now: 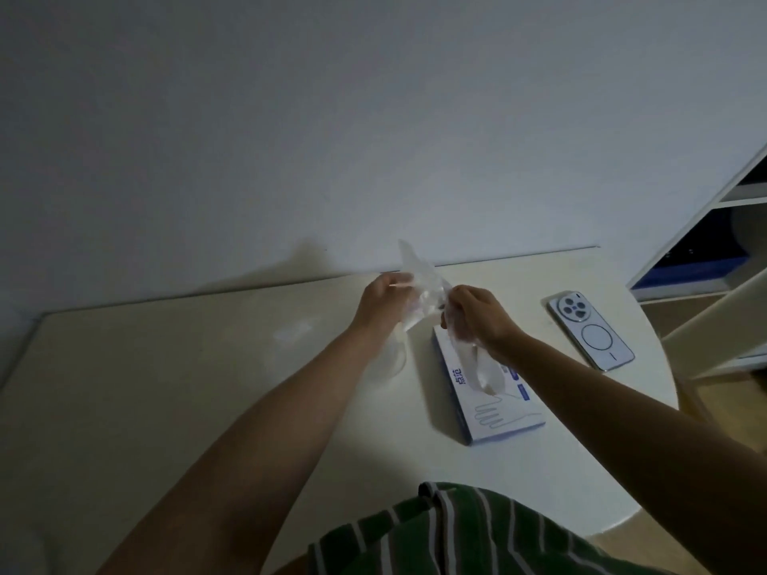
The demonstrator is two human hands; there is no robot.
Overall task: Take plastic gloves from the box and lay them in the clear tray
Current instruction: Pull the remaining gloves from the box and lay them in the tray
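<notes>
2 hands are up over the far middle of the desk (166, 367), and we hold 1 plastic glove (419, 267) between them. Our left hand (384, 296) has fingers curled on the glove's left side, and our right hand (473, 311) is clamped on its right side. The glove is clear, crumpled and off the desk, with 1 end poking up toward the wall.

A strip of clear plastic (481, 367) runs from under our right hand down into the slot of the box (498, 412). We can't tell if it's the same glove or the next one. The box lies flat just near-right of the hands. It is white and blue, with a glove drawing on top.

For the clear tray (392, 367) we see only a faint curved rim left of the box, under our left wrist. Its contents are unreadable in the dim light.

The phone (591, 332) lies camera-side up, right of the box and apart from it. A white shelf unit (705, 242) stands at far right.
</notes>
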